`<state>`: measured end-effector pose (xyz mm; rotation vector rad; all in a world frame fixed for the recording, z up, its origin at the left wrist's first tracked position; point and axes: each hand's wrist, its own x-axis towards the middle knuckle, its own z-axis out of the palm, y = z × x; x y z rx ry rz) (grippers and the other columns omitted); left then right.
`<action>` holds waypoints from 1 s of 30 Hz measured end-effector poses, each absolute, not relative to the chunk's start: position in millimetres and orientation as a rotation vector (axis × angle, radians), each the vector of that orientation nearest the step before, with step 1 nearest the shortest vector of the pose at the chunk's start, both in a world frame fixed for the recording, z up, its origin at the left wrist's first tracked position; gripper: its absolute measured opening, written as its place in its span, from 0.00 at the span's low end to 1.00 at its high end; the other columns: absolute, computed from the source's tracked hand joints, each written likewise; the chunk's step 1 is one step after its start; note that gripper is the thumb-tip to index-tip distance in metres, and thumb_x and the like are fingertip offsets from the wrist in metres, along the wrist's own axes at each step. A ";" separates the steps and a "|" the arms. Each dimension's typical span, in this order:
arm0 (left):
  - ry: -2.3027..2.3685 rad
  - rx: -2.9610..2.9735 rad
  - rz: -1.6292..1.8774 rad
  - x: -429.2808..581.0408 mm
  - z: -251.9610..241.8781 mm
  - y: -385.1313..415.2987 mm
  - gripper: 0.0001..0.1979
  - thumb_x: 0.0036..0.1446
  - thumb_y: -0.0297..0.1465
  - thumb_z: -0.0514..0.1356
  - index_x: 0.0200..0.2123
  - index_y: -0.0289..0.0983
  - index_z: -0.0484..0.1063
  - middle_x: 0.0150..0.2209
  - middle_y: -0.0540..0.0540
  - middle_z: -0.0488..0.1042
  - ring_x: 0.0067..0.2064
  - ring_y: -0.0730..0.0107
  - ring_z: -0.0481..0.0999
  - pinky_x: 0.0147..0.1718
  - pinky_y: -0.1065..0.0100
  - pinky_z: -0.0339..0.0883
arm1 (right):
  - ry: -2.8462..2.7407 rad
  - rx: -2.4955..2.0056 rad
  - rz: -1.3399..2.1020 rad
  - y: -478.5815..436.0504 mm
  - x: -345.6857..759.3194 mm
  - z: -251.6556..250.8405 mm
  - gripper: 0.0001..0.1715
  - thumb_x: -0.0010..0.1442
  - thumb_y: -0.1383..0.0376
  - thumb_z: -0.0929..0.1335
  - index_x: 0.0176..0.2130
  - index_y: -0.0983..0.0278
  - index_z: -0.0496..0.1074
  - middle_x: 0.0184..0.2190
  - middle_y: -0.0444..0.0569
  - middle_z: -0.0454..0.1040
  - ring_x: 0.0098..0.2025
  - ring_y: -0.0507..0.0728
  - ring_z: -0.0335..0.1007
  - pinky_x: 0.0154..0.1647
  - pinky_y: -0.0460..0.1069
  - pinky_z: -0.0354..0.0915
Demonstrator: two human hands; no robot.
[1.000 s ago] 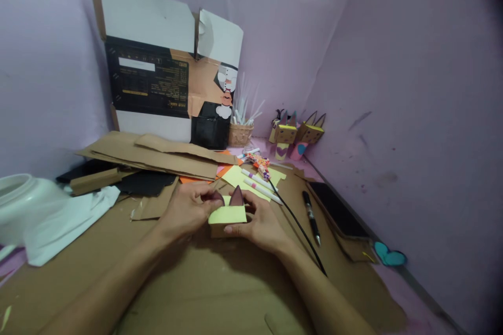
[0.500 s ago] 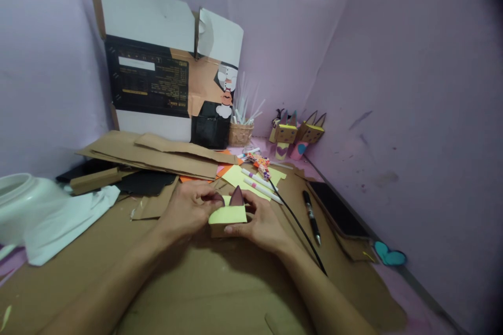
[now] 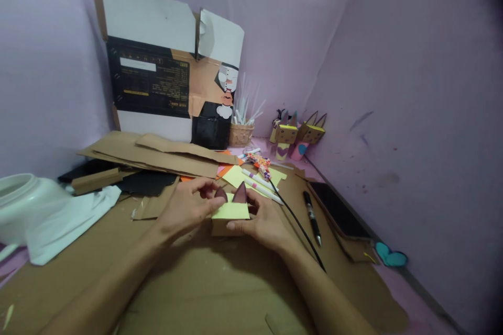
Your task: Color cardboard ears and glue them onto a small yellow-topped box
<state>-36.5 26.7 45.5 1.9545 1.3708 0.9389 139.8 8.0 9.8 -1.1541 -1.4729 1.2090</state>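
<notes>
A small cardboard box (image 3: 225,228) with a light yellow paper top (image 3: 230,211) sits between my hands on the cardboard mat. Two dark brown pointed ears stand up from it, a left ear (image 3: 221,195) and a right ear (image 3: 239,193). My right hand (image 3: 264,220) grips the box from its right side, thumb across the front and fingers behind. At the left ear, my left hand (image 3: 191,204) is closed in a pinch, its thumb against the ear's front and its fingertips partly hidden behind.
Beyond my hands lie yellow paper (image 3: 234,175), white markers (image 3: 262,188) and a patterned glue gun (image 3: 264,168) with a black cord. Right are a pen (image 3: 312,219) and a phone (image 3: 338,209). Finished eared box figures (image 3: 286,135) stand behind; a white jar (image 3: 35,209) is left.
The box has shifted slightly right and its top shows a little more. My left fingers have lifted and spread somewhat around the left ear, while my right hand keeps its hold.
</notes>
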 end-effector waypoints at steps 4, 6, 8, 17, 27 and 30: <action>1.262 1.826 0.998 -44.7 43.7 31.2 0.19 0.44 0.40 0.61 0.38 0.34 0.70 0.35 0.44 0.74 0.37 0.63 0.72 0.36 0.67 0.65 | -1.399 -1.079 1.227 10.2 143.0 10.5 0.32 0.35 0.69 0.76 0.42 0.63 0.68 0.39 0.47 0.73 0.39 0.56 0.70 0.42 0.51 0.66; 1.171 1.751 0.940 -45.5 40.6 33.0 0.21 0.43 0.41 0.62 0.39 0.34 0.69 0.38 0.42 0.74 0.39 0.62 0.72 0.36 0.66 0.65 | -1.381 -1.066 1.225 10.7 143.6 10.6 0.33 0.35 0.69 0.76 0.43 0.63 0.67 0.41 0.47 0.73 0.40 0.57 0.70 0.43 0.52 0.65; 1.098 1.697 0.900 -43.4 38.9 33.1 0.21 0.43 0.40 0.62 0.40 0.34 0.69 0.39 0.41 0.74 0.38 0.62 0.73 0.36 0.65 0.66 | -1.389 -1.090 1.198 10.4 142.9 11.4 0.33 0.34 0.70 0.76 0.42 0.63 0.67 0.40 0.47 0.73 0.40 0.57 0.70 0.43 0.52 0.65; 1.235 1.828 0.997 -32.5 43.8 27.1 0.07 0.42 0.33 0.60 0.22 0.34 0.72 0.27 0.47 0.72 0.32 0.67 0.70 0.32 0.70 0.63 | -1.551 -1.127 1.070 6.9 137.1 11.5 0.29 0.34 0.69 0.76 0.38 0.64 0.67 0.34 0.43 0.71 0.37 0.56 0.69 0.38 0.50 0.66; 1.187 1.609 1.043 -28.1 42.4 26.1 0.10 0.41 0.35 0.61 0.20 0.33 0.69 0.20 0.50 0.67 0.24 0.73 0.66 0.23 0.73 0.60 | -1.562 -1.121 1.083 4.6 135.9 12.3 0.30 0.33 0.71 0.76 0.39 0.62 0.68 0.35 0.43 0.72 0.37 0.55 0.69 0.39 0.50 0.67; 1.218 1.572 1.036 -27.1 40.7 25.5 0.09 0.41 0.34 0.61 0.21 0.33 0.69 0.20 0.51 0.68 0.23 0.74 0.65 0.22 0.74 0.60 | -1.542 -1.133 1.106 4.9 135.5 10.3 0.31 0.33 0.71 0.76 0.39 0.62 0.68 0.35 0.43 0.72 0.37 0.55 0.70 0.38 0.50 0.67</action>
